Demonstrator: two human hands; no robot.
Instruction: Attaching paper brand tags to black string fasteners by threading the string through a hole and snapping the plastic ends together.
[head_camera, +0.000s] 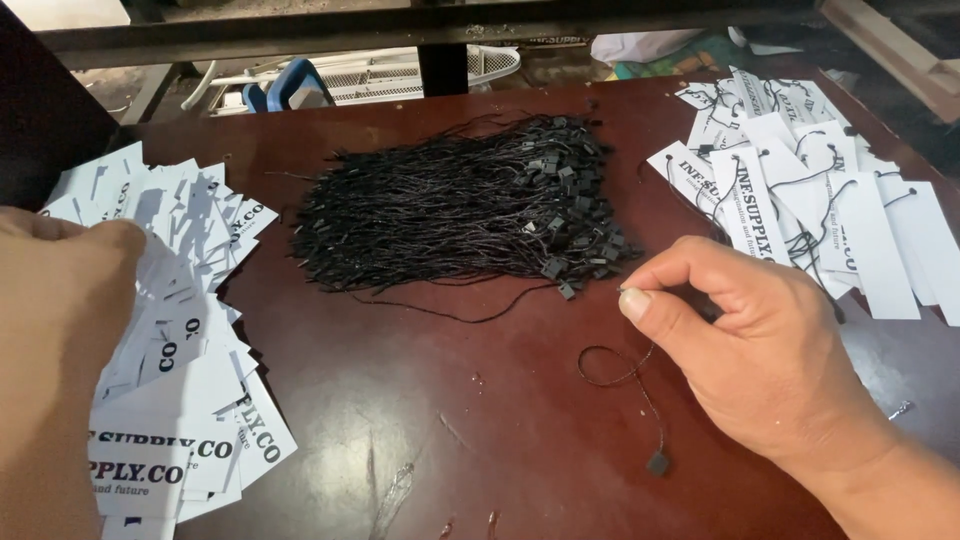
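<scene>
Over the table (420, 400), right hand (760, 340) pinches a black string (625, 370); left hand (60, 330) rests open on white tags (190, 300).

Two bare hands seen from above: left hand (60, 330) at the frame edge, large and blurred; right hand (745, 335) with forearm (no sleeve, glove, ring or watch visible), short trimmed nails, knuckle creases plain

I see the cord bundle (460, 205) at centre on the table (450, 400), loose tags (180, 330) at left, strung tags (810, 190) upper right, one looped cord (625, 375) lower right.
</scene>
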